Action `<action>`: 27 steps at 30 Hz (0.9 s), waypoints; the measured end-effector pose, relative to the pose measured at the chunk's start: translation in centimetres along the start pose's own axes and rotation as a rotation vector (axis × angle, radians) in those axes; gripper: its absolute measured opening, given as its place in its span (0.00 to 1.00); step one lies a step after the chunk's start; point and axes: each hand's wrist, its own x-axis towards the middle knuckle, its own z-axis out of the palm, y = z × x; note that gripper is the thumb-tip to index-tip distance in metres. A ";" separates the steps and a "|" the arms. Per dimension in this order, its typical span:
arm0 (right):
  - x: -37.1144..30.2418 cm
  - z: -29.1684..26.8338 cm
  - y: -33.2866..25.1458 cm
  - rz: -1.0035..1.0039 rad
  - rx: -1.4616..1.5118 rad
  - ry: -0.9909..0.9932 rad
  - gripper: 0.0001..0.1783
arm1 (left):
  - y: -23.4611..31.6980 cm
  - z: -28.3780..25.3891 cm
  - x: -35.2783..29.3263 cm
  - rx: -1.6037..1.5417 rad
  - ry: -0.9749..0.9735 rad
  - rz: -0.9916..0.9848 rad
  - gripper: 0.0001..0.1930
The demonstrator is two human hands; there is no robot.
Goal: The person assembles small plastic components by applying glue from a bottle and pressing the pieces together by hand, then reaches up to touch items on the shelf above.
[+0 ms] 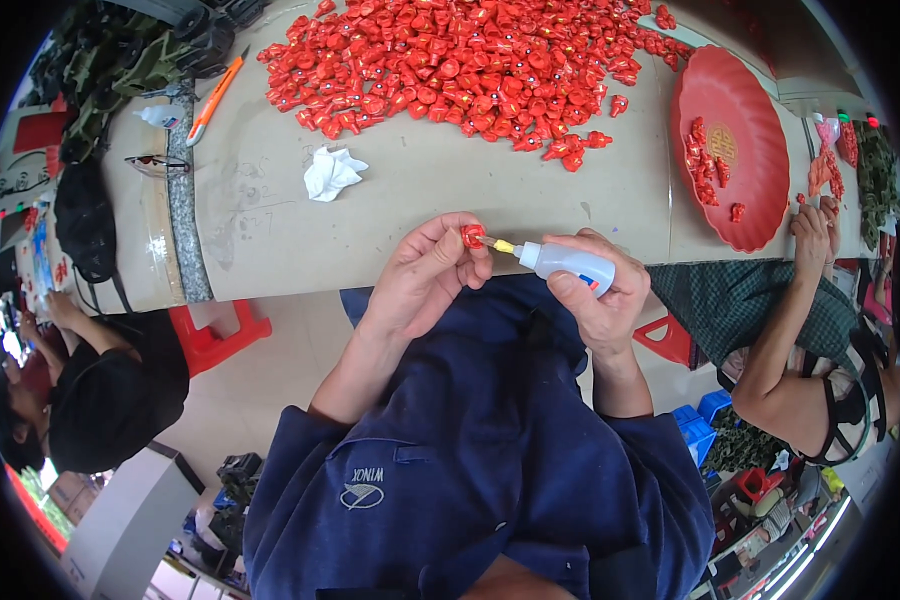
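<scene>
Between the thumb and fingers of my left hand (432,270) is a small red plastic figure piece (472,236), held up just beyond the table's near edge. My right hand (605,290) grips a white squeeze bottle (568,266) lying nearly level. Its yellow nozzle base and thin tip (500,244) point left and reach the red piece; whether they touch is too small to tell. A large heap of similar red pieces (460,70) spreads over the far side of the table.
A red scalloped tray (760,170) with several red pieces stands at right. Crumpled white tissue (332,174) and an orange utility knife (216,98) lie at left. Glasses (157,162) and a black bag (85,220) are farther left. One person (795,330) sits at right, others (100,390) at left.
</scene>
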 end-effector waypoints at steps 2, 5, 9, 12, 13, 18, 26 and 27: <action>0.0 0.1 0.1 0.005 0.011 0.005 0.16 | 0.0 0.0 0.0 0.004 -0.003 -0.007 0.14; 0.0 0.0 0.1 -0.023 0.006 -0.009 0.16 | -0.1 0.0 0.1 0.007 0.012 -0.006 0.14; 0.0 -0.1 0.0 -0.030 0.000 -0.025 0.16 | 0.0 0.0 0.1 0.009 0.010 0.001 0.13; 0.0 -0.2 -0.1 -0.029 -0.008 -0.028 0.16 | -0.1 -0.1 0.1 0.002 0.002 0.000 0.13; 0.0 -0.2 -0.2 -0.029 -0.016 -0.026 0.16 | -0.1 -0.1 0.1 -0.003 0.003 -0.004 0.13; 0.1 -0.1 -0.2 -0.021 -0.008 -0.004 0.16 | -0.1 -0.1 0.1 -0.003 0.002 -0.009 0.13; 0.0 -0.2 -0.1 -0.024 -0.009 -0.008 0.16 | -0.1 -0.3 0.1 -0.017 0.005 -0.013 0.13; 0.0 -0.2 -0.1 -0.024 -0.009 -0.008 0.16 | -0.1 -0.4 0.1 -0.012 -0.005 -0.011 0.13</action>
